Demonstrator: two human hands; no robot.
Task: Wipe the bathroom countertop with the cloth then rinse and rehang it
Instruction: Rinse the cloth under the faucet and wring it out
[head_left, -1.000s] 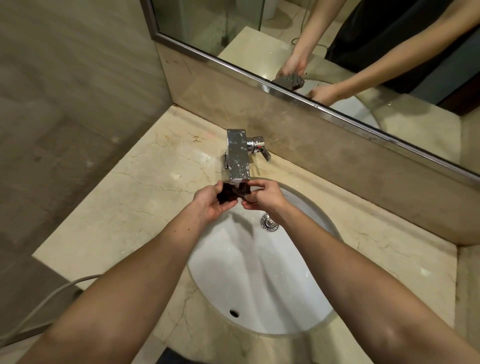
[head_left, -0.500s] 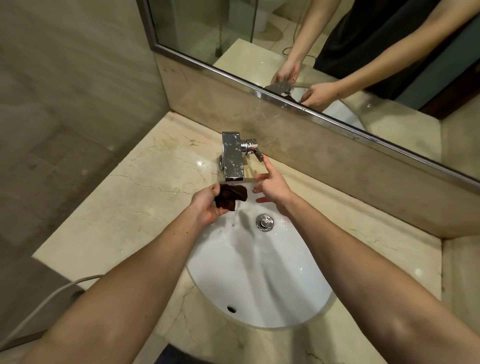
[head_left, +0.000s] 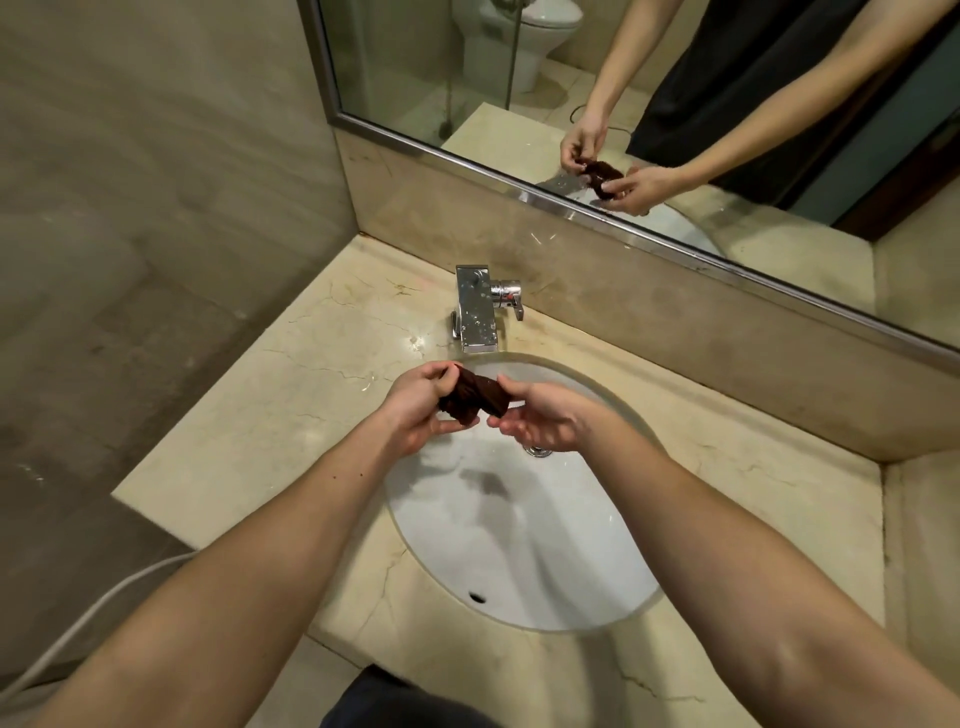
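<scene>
A small dark brown cloth (head_left: 475, 397), wet and twisted into a roll, hangs over the back of the white oval sink (head_left: 524, 551). My left hand (head_left: 421, 410) grips its left end and my right hand (head_left: 540, 418) pinches its right end. Both hands sit just in front of the chrome faucet (head_left: 477, 312), whose spout shows no running water. The beige marble countertop (head_left: 291, 410) surrounds the sink and looks wet near the faucet.
A mirror (head_left: 649, 93) runs along the back wall and reflects my arms, the cloth and a toilet. A marble backsplash (head_left: 701, 353) rises behind the counter. A tiled wall stands at the left. A white hose (head_left: 88, 613) runs below the counter's left edge.
My right hand left the faucet lever and came back to the cloth. Both hands moved away from the spout, toward me, and now hold the cloth twisted between them. The water has stopped.
</scene>
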